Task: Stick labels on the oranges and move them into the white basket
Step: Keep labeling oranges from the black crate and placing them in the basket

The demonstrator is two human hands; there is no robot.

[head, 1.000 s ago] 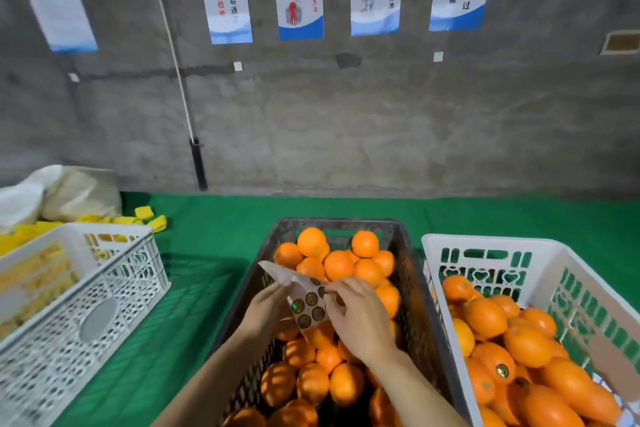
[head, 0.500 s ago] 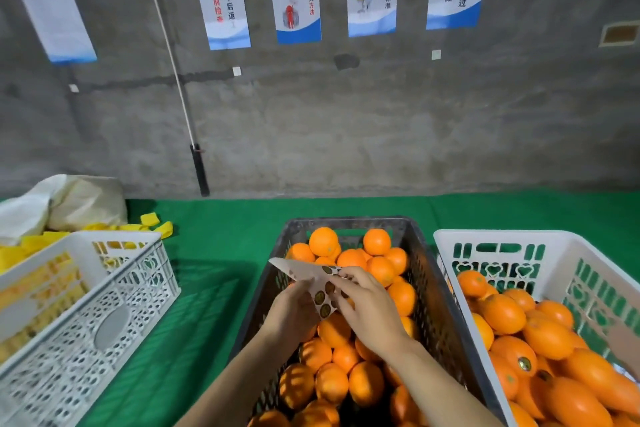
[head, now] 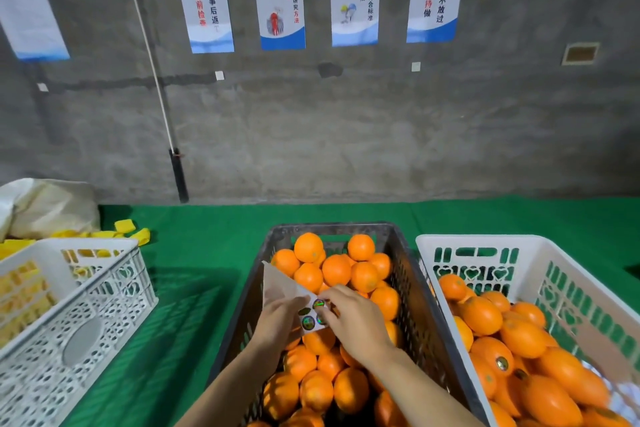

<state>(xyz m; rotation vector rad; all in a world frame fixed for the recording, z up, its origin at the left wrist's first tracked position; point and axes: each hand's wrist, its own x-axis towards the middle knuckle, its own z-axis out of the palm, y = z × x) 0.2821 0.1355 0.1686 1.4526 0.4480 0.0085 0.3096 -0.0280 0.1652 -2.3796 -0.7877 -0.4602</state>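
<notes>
A dark grey crate (head: 408, 274) in the middle holds a heap of unlabelled oranges (head: 337, 269). To its right stands the white basket (head: 485, 246) with several oranges (head: 523, 336), some bearing round labels. Over the grey crate my left hand (head: 280, 319) holds a white label sheet (head: 287, 291) with shiny round stickers on its lower end. My right hand (head: 353, 319) has its fingertips curled on the stickers at the sheet's end, pinching at one label.
A white perforated crate (head: 97, 315) with yellow pieces stands at the left on the green cloth (head: 201, 263). Loose yellow pieces (head: 130, 230) and a pale sack (head: 45, 206) lie behind it. A grey wall with posters rises at the back.
Both hands with the label sheet have stayed together over the grey crate. The view has shifted slightly; my right fingertips keep working at the stickers on the sheet.
</notes>
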